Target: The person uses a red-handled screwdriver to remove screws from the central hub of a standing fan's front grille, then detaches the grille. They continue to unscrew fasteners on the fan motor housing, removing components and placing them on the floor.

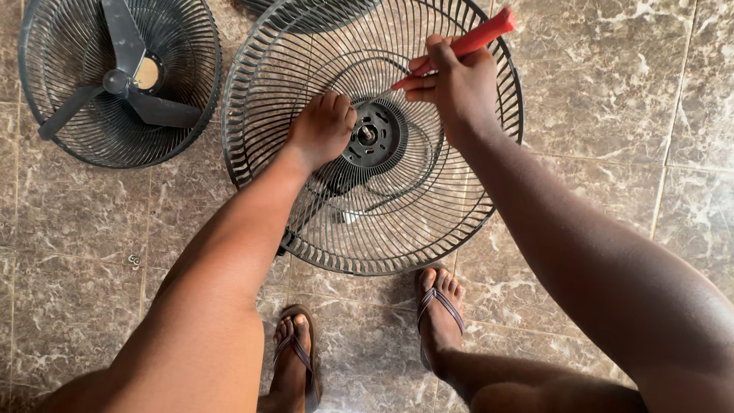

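Brown marbled floor tiles [612, 99] with pale grout lines fill the whole view from above. On them, at the centre of the view, lies a round dark wire fan guard [260, 84], its spokes running out from a black hub plate [375, 136] with a ring of holes. The left hand [323, 128] rests at the hub's 9 o'clock edge, fingers curled together and pressing on the plate. The right hand [457, 86], at about 1 o'clock from the hub, is clamped round a red-handled screwdriver [478, 38], whose thin metal shaft slants down to the hub plate. Under the guard a dark motor housing shows through the wires near 7 o'clock. At 10 o'clock from the guard, just beside it, sits a second round dark wire guard [46, 138] carrying grey three-blade fan blades [126, 84]. Small metal nuts [134, 261] lie on a tile at 8 o'clock. At 6 o'clock, two feet in brown thong sandals [440, 306] stand near the guard's rim.
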